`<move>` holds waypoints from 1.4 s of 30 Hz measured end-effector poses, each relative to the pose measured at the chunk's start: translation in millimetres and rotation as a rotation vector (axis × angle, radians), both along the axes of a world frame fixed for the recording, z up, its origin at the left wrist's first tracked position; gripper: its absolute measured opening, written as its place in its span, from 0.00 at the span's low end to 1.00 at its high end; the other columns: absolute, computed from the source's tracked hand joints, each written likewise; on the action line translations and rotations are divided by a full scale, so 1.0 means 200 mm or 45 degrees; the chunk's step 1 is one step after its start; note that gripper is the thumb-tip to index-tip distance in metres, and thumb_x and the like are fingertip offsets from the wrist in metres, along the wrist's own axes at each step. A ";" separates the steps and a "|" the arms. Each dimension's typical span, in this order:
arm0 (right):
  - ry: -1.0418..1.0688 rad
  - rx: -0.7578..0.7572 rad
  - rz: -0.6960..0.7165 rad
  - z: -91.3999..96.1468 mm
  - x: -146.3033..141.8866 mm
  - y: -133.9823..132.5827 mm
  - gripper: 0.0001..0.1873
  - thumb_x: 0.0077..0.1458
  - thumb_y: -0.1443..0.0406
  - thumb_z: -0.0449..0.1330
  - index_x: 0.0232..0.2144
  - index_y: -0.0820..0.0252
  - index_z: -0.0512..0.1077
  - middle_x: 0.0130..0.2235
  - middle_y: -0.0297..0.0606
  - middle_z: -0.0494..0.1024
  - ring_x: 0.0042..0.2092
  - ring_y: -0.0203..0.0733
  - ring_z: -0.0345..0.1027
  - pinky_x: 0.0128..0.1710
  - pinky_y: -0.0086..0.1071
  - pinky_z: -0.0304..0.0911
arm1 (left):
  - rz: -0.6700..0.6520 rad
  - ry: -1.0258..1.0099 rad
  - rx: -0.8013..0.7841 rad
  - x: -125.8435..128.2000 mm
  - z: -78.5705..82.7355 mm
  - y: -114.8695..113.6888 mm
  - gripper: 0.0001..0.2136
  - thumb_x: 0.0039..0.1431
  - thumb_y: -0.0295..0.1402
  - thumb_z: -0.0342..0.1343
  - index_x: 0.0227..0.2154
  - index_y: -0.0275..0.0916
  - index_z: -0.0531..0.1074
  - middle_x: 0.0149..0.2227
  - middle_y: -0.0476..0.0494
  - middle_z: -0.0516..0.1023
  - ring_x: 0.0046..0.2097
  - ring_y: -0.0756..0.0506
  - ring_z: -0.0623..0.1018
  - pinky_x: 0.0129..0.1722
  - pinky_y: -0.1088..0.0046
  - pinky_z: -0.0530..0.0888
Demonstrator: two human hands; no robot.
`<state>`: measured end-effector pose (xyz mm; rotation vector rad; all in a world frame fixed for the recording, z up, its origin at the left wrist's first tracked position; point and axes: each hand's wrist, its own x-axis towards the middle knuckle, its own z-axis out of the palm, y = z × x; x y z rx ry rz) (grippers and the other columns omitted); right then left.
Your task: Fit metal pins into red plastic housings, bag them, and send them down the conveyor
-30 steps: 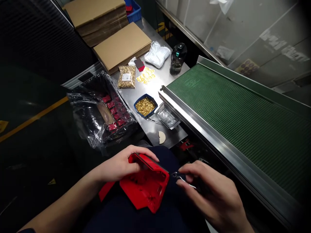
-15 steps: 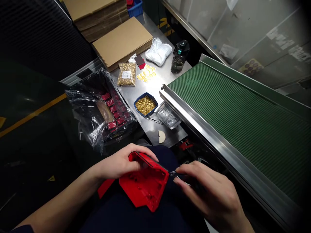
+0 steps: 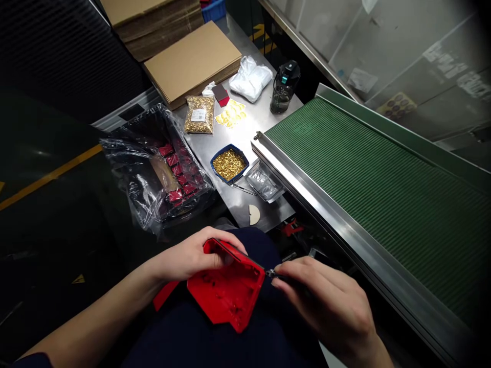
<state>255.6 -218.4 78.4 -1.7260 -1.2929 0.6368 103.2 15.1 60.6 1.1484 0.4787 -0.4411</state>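
Note:
My left hand (image 3: 194,255) is closed on the upper edge of a hollow red plastic housing (image 3: 226,296), thumb inside and fingers over its dark-edged top. The open side faces me, showing small posts and holes inside. At the housing's right corner, my right hand (image 3: 332,294) pinches a small dark tool with a shiny metal tip (image 3: 270,273). That tip meets or nearly meets the corner; its kind I cannot make out, since my fingers cover most of it. Another red piece (image 3: 165,295) shows under my left wrist, partly hidden.
Ahead on the metal table are a blue tray of brass-coloured small parts (image 3: 229,163), tweezers (image 3: 244,189), a silvery bag (image 3: 264,181) and a cream half-disc (image 3: 253,214). A green conveyor belt (image 3: 368,184) runs along the right. A plastic-lined box (image 3: 153,168) stands left.
Both hands and the red housing have shifted very slightly left in view. The dark tool stays at the housing's corner.

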 end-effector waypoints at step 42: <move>0.551 -0.079 -0.250 -0.08 -0.08 0.02 0.08 0.59 0.69 0.65 0.42 0.54 0.75 0.33 0.32 0.76 0.32 0.34 0.70 0.32 0.27 0.64 | -0.028 0.020 -0.023 -0.02 -0.03 0.01 0.13 0.60 0.38 0.63 0.43 0.36 0.78 0.41 0.40 0.82 0.41 0.42 0.80 0.41 0.74 0.75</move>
